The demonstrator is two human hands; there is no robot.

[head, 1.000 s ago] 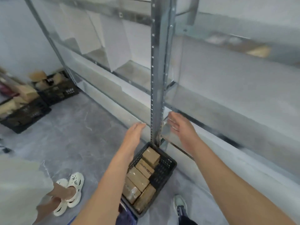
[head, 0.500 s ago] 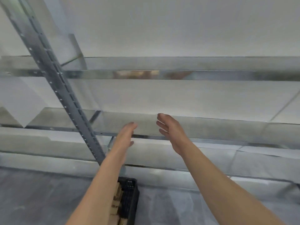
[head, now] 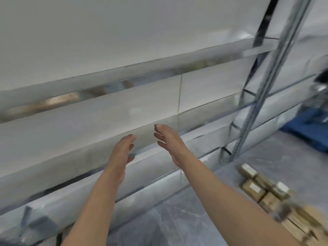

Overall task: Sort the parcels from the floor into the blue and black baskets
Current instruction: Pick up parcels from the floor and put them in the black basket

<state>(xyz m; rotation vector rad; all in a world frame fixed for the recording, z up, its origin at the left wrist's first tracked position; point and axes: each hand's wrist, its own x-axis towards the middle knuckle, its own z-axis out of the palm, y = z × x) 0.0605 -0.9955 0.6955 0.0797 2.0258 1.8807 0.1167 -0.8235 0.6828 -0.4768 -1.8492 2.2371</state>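
Both my hands are stretched out in front of me with straight fingers, palms facing each other, and hold nothing. My left hand (head: 122,151) and my right hand (head: 168,141) hover before a metal shelf beam. Several brown parcels (head: 260,189) lie in a heap on the grey floor at the lower right, well to the right of my right arm. Something blue (head: 308,126), blurred, sits on the floor at the far right behind the rack post; I cannot tell whether it is a basket. No black basket is in view.
A long metal shelving rack (head: 124,82) with empty shelves fills the view ahead. Its upright post (head: 262,96) stands at the right. The grey floor (head: 177,219) runs below the rack.
My view has swung to the right. The black basket of parcels near my feet has left the frame, and the heap of parcels on the floor has come in at the lower right. My hands stay open.
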